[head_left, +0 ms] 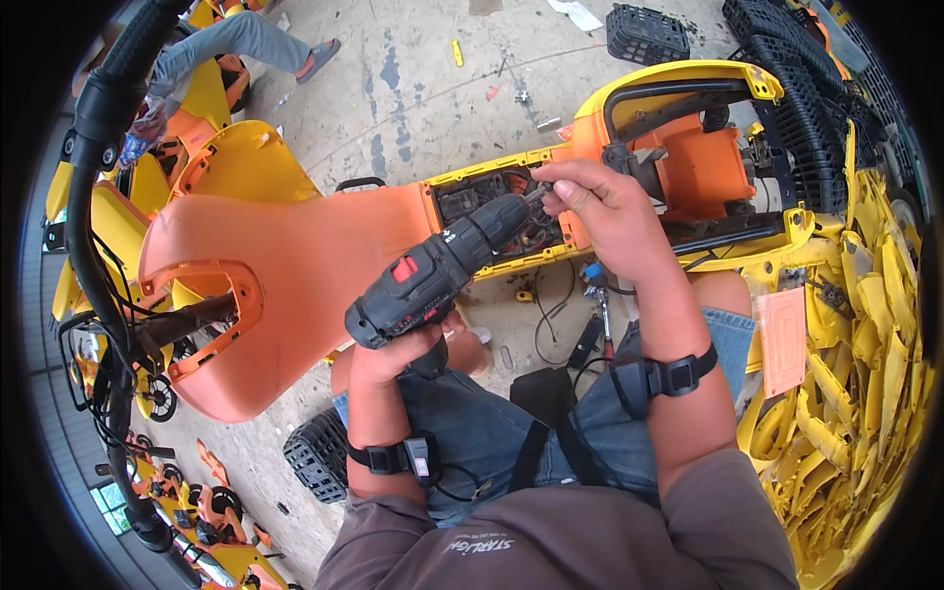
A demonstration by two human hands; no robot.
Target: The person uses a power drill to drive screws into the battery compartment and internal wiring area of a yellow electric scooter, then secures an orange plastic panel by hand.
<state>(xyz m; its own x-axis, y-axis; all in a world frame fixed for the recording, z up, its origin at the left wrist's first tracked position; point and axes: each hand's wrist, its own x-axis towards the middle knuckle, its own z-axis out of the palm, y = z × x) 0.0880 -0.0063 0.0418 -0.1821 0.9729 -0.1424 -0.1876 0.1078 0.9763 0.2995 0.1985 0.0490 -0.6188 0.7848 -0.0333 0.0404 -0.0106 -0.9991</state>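
My left hand (401, 352) grips the handle of a black cordless drill (442, 267) with a red switch, its chuck pointing up and right into an open compartment (492, 202) of an orange and yellow scooter frame (295, 256). My right hand (600, 202) is pinched at the drill's tip, fingers closed around the bit or a small screw; which one I cannot tell. Black wiring and parts show inside the compartment. Both wrists wear black straps.
A black handlebar and cable bundle (93, 246) curves down the left. Yellow plastic panels (865, 374) are heaped at right, black baskets (649, 34) behind. Another seated person's leg (246, 44) is at top left. Tools and a cable (590, 324) lie on the concrete floor.
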